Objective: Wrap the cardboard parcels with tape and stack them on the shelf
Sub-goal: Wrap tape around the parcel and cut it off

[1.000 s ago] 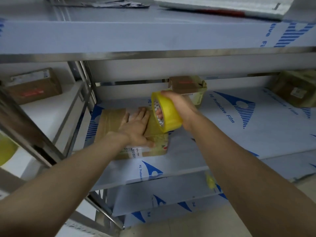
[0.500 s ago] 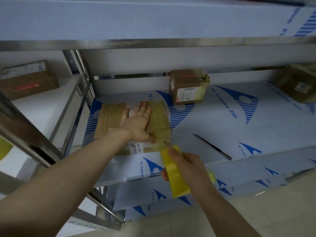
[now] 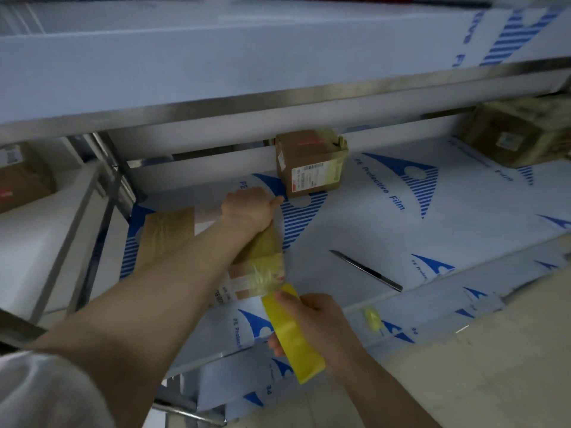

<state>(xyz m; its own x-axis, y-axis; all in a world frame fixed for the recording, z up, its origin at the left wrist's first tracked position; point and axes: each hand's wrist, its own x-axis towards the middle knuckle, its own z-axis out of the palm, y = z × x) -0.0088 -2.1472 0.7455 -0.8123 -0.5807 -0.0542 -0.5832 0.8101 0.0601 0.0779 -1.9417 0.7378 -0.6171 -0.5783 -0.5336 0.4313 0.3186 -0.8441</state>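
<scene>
The parcel lies flat at the left end of the middle shelf, its near end at the front lip. Yellow tape already covers its right part and bunches in wrinkles at the near corner. From there a short run of tape leads down to the roll, which hangs below the lip.

The left hand grips the far right end of the parcel; its fingers seem to hook over the far edge, out of sight, with the thumb pointing right. The right hand is wrapped round the roll, thumb on its outer face and fingers behind.

The step in hand looks like carrying the band round the near end and under. To do it well:
- Keep the run of tape taut and square to the edge, so it does not crease as it has at the corner.
- Tip the parcel up by the far end to let the roll pass beneath.
- Press the band flat before cutting.

A knife lies on the shelf to the right, within reach for the cut. A taped box stands at the back, just beyond the left hand, and a yellow scrap clings to the lip.
</scene>
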